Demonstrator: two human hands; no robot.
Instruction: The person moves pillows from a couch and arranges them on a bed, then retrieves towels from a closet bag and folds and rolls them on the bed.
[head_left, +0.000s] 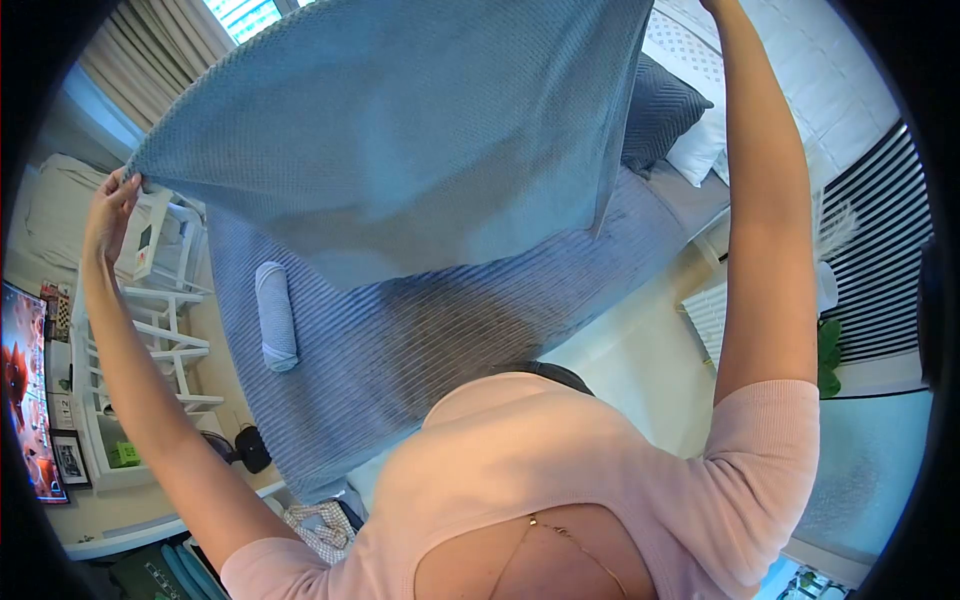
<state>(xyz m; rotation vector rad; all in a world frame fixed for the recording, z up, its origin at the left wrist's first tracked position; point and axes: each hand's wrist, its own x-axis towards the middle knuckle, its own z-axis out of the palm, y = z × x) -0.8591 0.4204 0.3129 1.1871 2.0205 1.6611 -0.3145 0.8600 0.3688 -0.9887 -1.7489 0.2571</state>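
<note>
A large blue-grey blanket [400, 130] hangs spread in the air between my raised arms, above the bed. My left hand [115, 205] is at the far left, its fingers pinched on the blanket's corner. At the top right, my right hand [712, 5] is almost wholly cut off by the frame edge, so its fingers and what they hold are hidden. Below the blanket lies a ribbed blue bedspread [350, 340] on the bed. A rolled light-blue cloth [275, 315] rests on its left part.
Dark pillow [665, 110] and white pillow [700, 150] sit at the bed's right end. White shelving [165, 340] and a lit screen [28, 390] stand at left. A white bedside unit [708, 315] and a plant [828, 355] are at right.
</note>
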